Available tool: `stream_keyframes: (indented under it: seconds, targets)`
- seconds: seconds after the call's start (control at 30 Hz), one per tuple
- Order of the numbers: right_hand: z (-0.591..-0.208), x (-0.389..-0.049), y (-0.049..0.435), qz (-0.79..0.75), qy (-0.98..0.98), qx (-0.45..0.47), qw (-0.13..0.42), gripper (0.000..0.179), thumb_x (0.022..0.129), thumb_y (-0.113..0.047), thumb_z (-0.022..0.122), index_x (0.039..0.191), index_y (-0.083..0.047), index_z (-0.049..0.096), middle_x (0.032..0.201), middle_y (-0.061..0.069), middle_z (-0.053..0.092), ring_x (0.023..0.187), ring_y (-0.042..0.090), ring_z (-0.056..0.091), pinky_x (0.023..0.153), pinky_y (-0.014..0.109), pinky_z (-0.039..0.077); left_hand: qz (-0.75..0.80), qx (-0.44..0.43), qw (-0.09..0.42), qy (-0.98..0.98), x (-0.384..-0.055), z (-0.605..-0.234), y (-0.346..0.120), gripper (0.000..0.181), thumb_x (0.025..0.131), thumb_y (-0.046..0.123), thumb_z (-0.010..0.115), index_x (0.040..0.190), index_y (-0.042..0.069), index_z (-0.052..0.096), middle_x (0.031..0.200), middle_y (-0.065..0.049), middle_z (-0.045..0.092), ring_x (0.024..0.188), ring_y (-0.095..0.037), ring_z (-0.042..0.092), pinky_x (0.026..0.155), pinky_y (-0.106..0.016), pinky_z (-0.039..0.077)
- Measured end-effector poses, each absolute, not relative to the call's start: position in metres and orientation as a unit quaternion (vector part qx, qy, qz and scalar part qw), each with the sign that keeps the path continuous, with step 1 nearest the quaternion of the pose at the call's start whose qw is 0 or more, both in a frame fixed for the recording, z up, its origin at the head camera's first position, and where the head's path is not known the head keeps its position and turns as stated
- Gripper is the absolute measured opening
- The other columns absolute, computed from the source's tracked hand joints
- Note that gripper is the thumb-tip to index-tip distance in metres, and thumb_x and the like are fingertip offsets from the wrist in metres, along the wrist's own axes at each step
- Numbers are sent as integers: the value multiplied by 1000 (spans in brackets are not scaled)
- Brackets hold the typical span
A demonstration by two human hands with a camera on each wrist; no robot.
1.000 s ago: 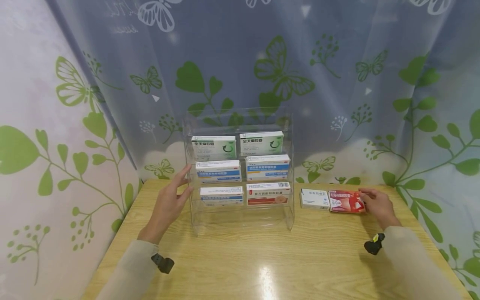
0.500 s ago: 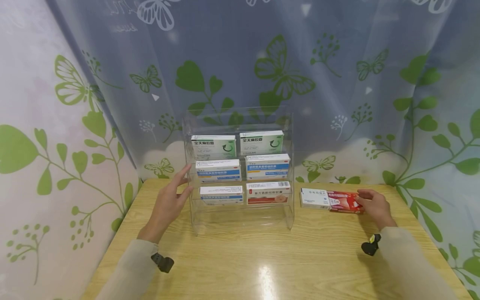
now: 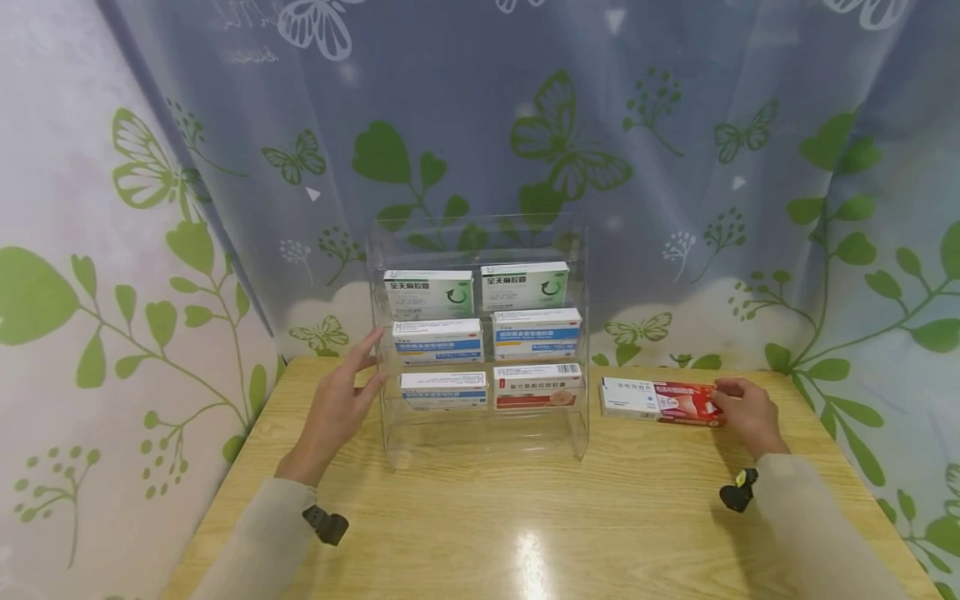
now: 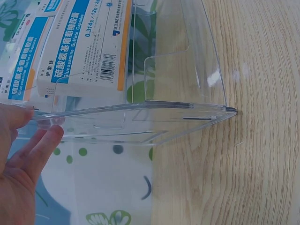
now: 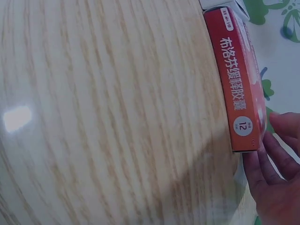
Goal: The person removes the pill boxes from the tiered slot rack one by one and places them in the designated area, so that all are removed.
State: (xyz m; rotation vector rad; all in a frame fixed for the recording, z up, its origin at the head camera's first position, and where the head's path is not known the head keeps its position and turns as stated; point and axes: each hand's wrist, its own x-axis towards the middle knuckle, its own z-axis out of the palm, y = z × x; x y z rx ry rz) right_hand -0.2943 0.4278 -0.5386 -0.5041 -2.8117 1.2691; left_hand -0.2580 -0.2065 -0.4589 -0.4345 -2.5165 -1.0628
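Note:
A clear plastic display rack [image 3: 480,437] stands on the table, holding several medicine boxes in tiers. My left hand [image 3: 341,408] grips its left side panel, the thumb on one face and the fingers on the other, as the left wrist view shows. To the right of the rack, a red medicine box [image 3: 686,403] lies end to end with a white medicine box [image 3: 628,398]. My right hand [image 3: 750,417] holds the red box at its right end, covering that corner. In the right wrist view its thumb and fingers are around the end of the red box [image 5: 236,84].
On the rack are two green-and-white boxes [image 3: 429,293] on top, blue-and-white boxes [image 3: 437,342] below, and a white box with a red band [image 3: 537,389] at lower right. A patterned curtain [image 3: 465,125] hangs behind the wooden table [image 3: 480,517].
My right hand has shifted slightly left and covers more of the red medicine box's end. The red box has edged left against the white one. My left hand stays on the rack.

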Motion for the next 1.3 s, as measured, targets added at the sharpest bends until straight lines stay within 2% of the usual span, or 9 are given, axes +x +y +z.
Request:
stream_keyframes:
  seconds: [0.13,0.23,0.37,0.57,0.77,0.83,0.97,1.13,1.3]
  targets:
    - [-533,-294,430,405,-902,-151,27,55,116,-33,51,157,5,50,158,33,53,141,52,52,104,56,53,-377,-153,186,-894,-258,-459,-206,73,106,5,71,170,23,40,155,-21,63,129,-43,71,84,-55,69]
    - [-524,-296,428,404,-904,-127,52,58,117,-37,50,156,5,51,156,34,54,138,53,55,102,60,56,-377,-152,188,-894,-258,-459,-206,73,106,5,71,170,23,40,151,-22,65,128,-42,71,82,-53,70]
    - [-506,-302,422,409,-904,-90,84,62,116,-43,49,156,4,52,155,34,56,140,53,54,106,66,52,-377,-150,189,-894,-258,-460,-206,73,106,6,71,170,23,40,147,-24,68,128,-43,72,82,-53,70]
    - [-470,-308,402,420,-901,-50,101,68,114,-53,50,159,-2,51,157,28,57,140,45,55,109,64,50,-377,-152,192,-893,-258,-460,-206,73,106,5,72,169,22,41,144,-25,69,125,-44,73,76,-50,70]
    - [-433,-310,379,428,-897,-16,111,66,113,-52,54,160,-6,51,157,25,57,145,46,52,114,69,47,-374,-154,195,-894,-257,-460,-206,73,105,5,72,170,23,41,144,-26,69,123,-45,73,76,-51,69]
    - [-422,-311,372,424,-898,-5,118,65,112,-53,55,159,-8,52,156,22,58,142,41,54,115,66,48,-373,-154,193,-894,-257,-460,-206,74,105,6,72,170,23,40,144,-26,69,122,-45,73,75,-50,69]
    - [-403,-313,358,424,-897,17,125,65,111,-55,57,158,-10,54,155,15,60,131,17,57,119,59,48,-373,-152,192,-895,-257,-460,-205,74,105,6,72,170,23,40,143,-26,70,120,-45,74,73,-46,68]
    - [-383,-317,337,421,-895,52,137,59,112,-47,60,157,-9,55,152,18,63,130,18,59,120,59,49,-372,-149,190,-896,-257,-460,-205,73,106,7,72,170,23,40,142,-27,70,117,-44,75,71,-43,67]
    - [-364,-316,312,417,-893,84,146,54,112,-42,64,155,-11,58,150,14,65,123,3,58,120,53,52,-373,-151,190,-895,-257,-460,-205,73,106,6,72,170,23,40,141,-26,71,118,-44,75,74,-47,68]
